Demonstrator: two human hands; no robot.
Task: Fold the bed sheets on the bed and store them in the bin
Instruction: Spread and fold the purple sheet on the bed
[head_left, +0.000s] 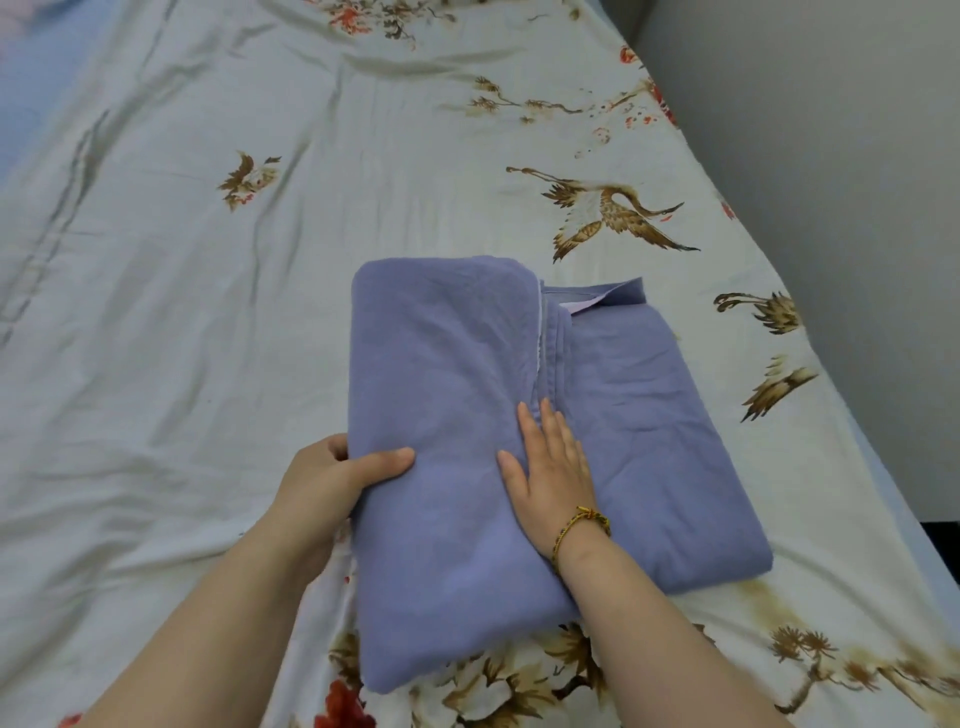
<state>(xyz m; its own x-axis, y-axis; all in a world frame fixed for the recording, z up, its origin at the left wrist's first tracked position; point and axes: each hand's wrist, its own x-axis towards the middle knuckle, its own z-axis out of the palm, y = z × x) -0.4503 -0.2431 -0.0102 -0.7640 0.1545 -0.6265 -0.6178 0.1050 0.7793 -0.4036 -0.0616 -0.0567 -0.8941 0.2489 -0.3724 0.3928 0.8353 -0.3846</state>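
A purple-blue bed sheet (447, 374) lies folded into a thick rectangle on the bed, its left half doubled over onto the right half. My left hand (332, 478) grips the sheet's left edge, thumb on top and fingers hidden under the fabric. My right hand (553, 462) presses flat on the sheet near the middle seam, fingers straight. A braided bracelet is on that wrist. No bin is in view.
The bed is covered by a pale cover printed with cranes and flowers (234, 260), wrinkled on the left. The bed's right edge (852, 415) runs diagonally along a grey wall (857, 182). A dark strip of floor shows at the right.
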